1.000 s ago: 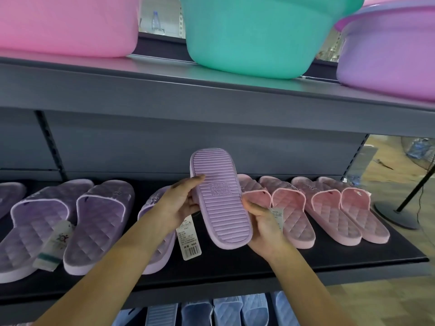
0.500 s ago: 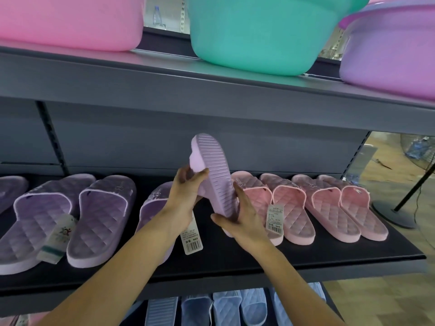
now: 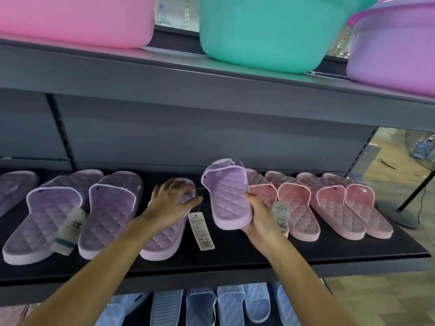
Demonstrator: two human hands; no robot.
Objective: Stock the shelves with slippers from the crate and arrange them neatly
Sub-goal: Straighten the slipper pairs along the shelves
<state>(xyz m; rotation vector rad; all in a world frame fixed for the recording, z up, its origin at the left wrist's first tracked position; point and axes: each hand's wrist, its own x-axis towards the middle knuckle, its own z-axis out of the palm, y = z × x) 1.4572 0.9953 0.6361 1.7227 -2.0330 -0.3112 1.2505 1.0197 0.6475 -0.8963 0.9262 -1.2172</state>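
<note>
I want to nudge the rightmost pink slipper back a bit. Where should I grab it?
Probably pinch the heel end of the pink slipper from the shelf's front: its heel points at you and its right side is free.

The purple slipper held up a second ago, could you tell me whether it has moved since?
Yes. The purple slipper has turned footbed-up and come down toward the black shelf, beside the nearest pink slipper; only the right hand grips it.
</note>
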